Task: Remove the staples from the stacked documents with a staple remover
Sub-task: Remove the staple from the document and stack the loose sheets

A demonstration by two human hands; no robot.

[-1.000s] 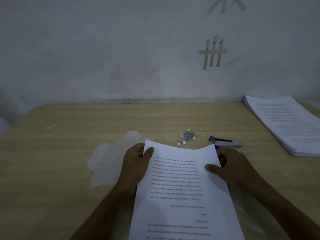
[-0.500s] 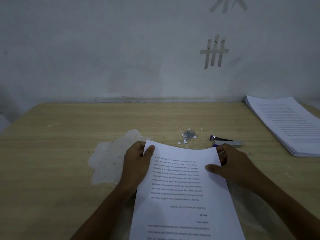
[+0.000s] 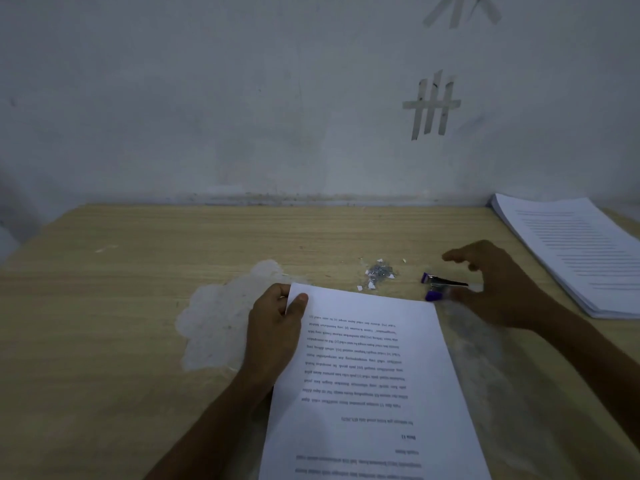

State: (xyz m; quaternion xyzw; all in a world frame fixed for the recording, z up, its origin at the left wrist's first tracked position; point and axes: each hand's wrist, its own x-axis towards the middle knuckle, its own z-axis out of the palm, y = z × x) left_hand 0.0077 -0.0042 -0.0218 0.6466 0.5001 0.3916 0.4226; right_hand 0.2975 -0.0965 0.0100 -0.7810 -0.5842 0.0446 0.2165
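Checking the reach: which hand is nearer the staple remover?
Right. The right hand, open, is beside the staple remover; the left hand pinches the document at its far corner, farther away.

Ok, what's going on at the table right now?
A person is unstapling papers. The left hand pinches the far left corner of a document on the table. The right hand hovers open and blurred over the staple remover, not gripping it yet. Loose staples and paper bits lie just beyond the document. A stack of papers sits at the far right.
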